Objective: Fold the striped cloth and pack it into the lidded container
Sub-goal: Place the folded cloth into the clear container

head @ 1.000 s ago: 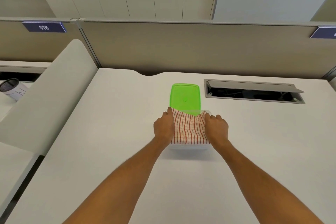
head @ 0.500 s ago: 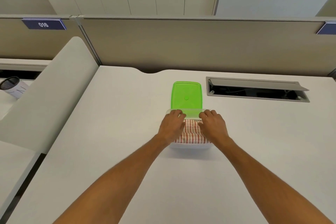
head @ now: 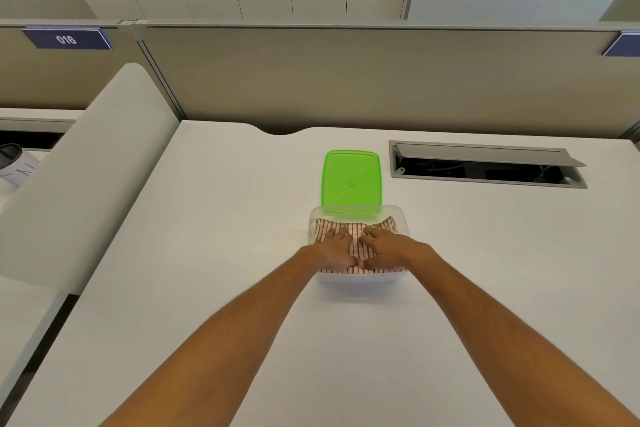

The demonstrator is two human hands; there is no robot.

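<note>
The folded red-and-white striped cloth (head: 353,231) lies inside the clear plastic container (head: 360,210) on the white desk. My left hand (head: 336,251) and my right hand (head: 386,249) rest flat on top of the cloth, side by side, fingers spread and pointing away from me. They cover the cloth's near half. The bright green lid (head: 351,178) lies flat on the desk just behind the container, its near edge seen through the container's far wall.
An open cable hatch (head: 485,166) is set into the desk (head: 207,253) to the right of the lid. A beige partition wall (head: 346,80) closes the far side. A white panel (head: 86,166) slopes along the left edge.
My hands have pulled back from the container's far rim toward me and now lie flat on the cloth. The cloth sits lower in the container, and its far part shows.
</note>
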